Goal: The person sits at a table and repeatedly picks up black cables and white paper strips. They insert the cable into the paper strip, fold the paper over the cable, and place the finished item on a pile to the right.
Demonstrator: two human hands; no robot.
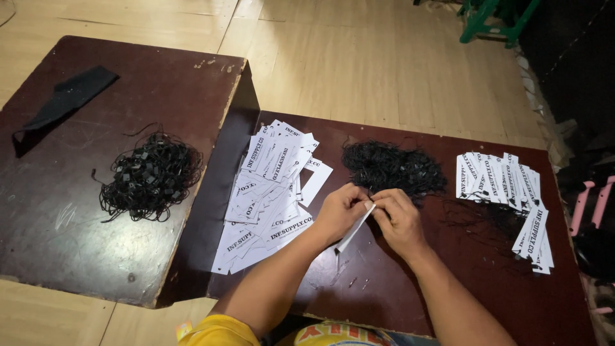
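Observation:
My left hand (341,210) pinches the top of a white paper tag (354,229) that hangs down over the dark table (384,288). My right hand (398,218) meets it at the tag's upper end, fingertips closed on the tag and what seems a thin black string. A heap of black strings (391,168) lies just beyond both hands. A loose pile of white printed tags (269,192) spreads to the left of my left hand. To the right, a row of white tags with black strings attached (506,192) lies fanned out.
A second, higher dark table (77,243) stands at the left, bearing a heap of black strings with small clasps (148,176) and a black cloth strip (64,99). Wooden floor lies beyond. A green stool (493,19) stands at the top right; pink objects (592,202) sit at the right edge.

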